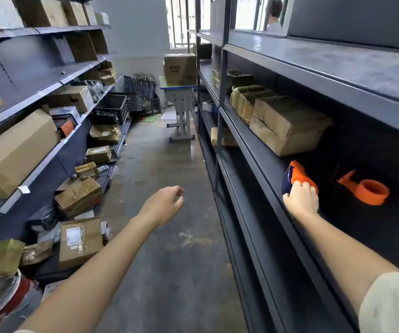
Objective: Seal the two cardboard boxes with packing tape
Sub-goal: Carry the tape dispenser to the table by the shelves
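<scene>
at shelf edge, right hand grips orange dispenser; left hand hovers relaxed.

My two arms, bare from hand to elbow.

Both forearms are uncovered back from my left hand and right hand. Well behind the right grip a cream, soft-looking sleeve ends near the elbow. A sliver of pale cloth shows far behind the left.
</scene>
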The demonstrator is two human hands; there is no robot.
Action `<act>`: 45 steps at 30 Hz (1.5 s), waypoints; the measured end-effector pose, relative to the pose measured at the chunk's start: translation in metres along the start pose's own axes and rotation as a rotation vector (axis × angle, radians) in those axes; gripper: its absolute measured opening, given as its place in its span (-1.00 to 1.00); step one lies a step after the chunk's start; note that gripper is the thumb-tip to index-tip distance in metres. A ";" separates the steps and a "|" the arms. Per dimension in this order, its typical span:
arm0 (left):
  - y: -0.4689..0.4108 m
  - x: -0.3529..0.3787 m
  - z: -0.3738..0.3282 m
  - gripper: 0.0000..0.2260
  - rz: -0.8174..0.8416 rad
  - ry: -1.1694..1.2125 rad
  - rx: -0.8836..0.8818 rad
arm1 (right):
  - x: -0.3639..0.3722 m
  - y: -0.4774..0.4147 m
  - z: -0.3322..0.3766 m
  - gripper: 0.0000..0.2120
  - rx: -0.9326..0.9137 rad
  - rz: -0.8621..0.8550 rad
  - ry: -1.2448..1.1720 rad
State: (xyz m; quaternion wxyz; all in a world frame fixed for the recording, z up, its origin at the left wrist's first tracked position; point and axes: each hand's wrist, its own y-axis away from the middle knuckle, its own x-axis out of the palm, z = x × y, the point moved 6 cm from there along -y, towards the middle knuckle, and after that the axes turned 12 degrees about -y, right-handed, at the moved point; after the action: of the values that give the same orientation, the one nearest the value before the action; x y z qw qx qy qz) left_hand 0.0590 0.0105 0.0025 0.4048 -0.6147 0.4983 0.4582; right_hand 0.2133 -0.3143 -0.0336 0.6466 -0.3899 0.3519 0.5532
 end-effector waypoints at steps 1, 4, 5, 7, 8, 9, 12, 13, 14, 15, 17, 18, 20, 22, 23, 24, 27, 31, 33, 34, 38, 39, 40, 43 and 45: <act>-0.004 0.003 -0.002 -0.73 0.013 0.003 -0.009 | 0.000 -0.005 -0.007 -0.52 0.054 0.016 -0.015; -0.014 0.010 -0.008 -0.73 0.014 -0.004 0.003 | 0.006 -0.018 -0.022 -0.51 0.125 0.104 0.029; -0.017 0.012 -0.010 -0.73 0.017 -0.007 0.006 | 0.009 -0.024 -0.024 -0.54 0.118 0.123 0.086; -0.022 0.014 -0.012 -0.73 0.013 -0.011 0.010 | 0.016 -0.031 -0.027 -0.55 0.114 0.130 0.152; -0.025 0.013 -0.013 -0.72 0.006 -0.014 0.013 | 0.017 -0.034 -0.028 -0.54 0.122 0.122 0.160; -0.026 0.014 -0.012 -0.72 0.015 -0.017 0.009 | 0.021 -0.037 -0.030 -0.53 0.134 0.124 0.173; -0.029 0.016 -0.011 -0.72 0.035 -0.029 0.000 | 0.025 -0.044 -0.028 -0.53 0.099 0.100 0.105; -0.029 0.016 -0.010 -0.72 0.040 -0.031 -0.003 | 0.024 -0.046 -0.024 -0.49 0.054 0.068 0.013; -0.029 0.017 -0.009 -0.72 0.045 -0.033 -0.007 | 0.023 -0.048 -0.021 -0.43 0.006 0.038 -0.064; -0.029 0.017 -0.008 -0.72 0.048 -0.031 -0.010 | 0.022 -0.048 -0.017 -0.39 -0.026 0.035 -0.088; -0.029 0.021 -0.006 -0.73 0.063 -0.024 -0.015 | 0.025 -0.045 -0.013 -0.52 -0.025 0.076 -0.053; -0.028 0.023 -0.006 -0.73 0.067 -0.020 -0.017 | 0.027 -0.042 -0.010 -0.64 -0.020 0.077 -0.060; -0.027 0.028 -0.006 -0.74 0.069 0.005 -0.014 | 0.027 -0.029 0.004 -0.82 -0.004 0.070 -0.171; -0.026 0.033 -0.009 -0.74 0.068 0.044 -0.014 | 0.028 -0.011 0.027 -0.84 -0.029 0.111 -0.357; -0.024 0.035 -0.011 -0.74 0.068 0.068 -0.016 | 0.030 0.000 0.040 -0.84 -0.045 0.152 -0.495; -0.022 0.037 -0.013 -0.74 0.067 0.092 -0.017 | 0.031 0.013 0.053 -0.84 -0.047 0.212 -0.668; -0.013 0.039 -0.017 -0.75 0.060 0.170 -0.022 | 0.039 0.057 0.089 -0.78 -0.002 0.446 -1.114; 0.008 0.044 -0.007 -0.65 0.055 0.337 -0.114 | 0.062 0.113 0.122 -0.78 0.006 0.730 -1.213; 0.021 0.047 0.005 -0.61 0.057 0.489 -0.221 | 0.073 0.135 0.133 -0.78 0.024 0.842 -1.234; 0.028 0.049 0.011 -0.63 0.057 0.570 -0.282 | 0.079 0.144 0.138 -0.79 0.028 0.883 -1.239; 0.054 0.062 0.031 -0.87 0.074 0.901 -0.458 | 0.105 0.164 0.149 -0.77 0.009 0.999 -1.127; 0.058 0.063 0.035 -0.91 0.070 0.929 -0.480 | 0.111 0.168 0.152 -0.76 0.010 1.029 -1.084; 0.062 0.065 0.038 -0.93 0.062 0.941 -0.497 | 0.117 0.171 0.155 -0.77 0.021 1.058 -1.054; 0.067 0.066 0.048 -0.95 0.043 0.922 -0.520 | 0.133 0.176 0.166 -0.82 0.161 1.140 -1.100; 0.066 0.066 0.053 -0.94 0.038 0.889 -0.520 | 0.142 0.178 0.173 -0.84 0.313 1.206 -1.186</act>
State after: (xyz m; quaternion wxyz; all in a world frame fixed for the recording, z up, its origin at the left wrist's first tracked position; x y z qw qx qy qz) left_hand -0.0085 0.0338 -0.0776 -0.0207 -0.8214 0.5027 0.2688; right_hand 0.0610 -0.0819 -0.1018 0.3654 0.3111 0.1752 0.8596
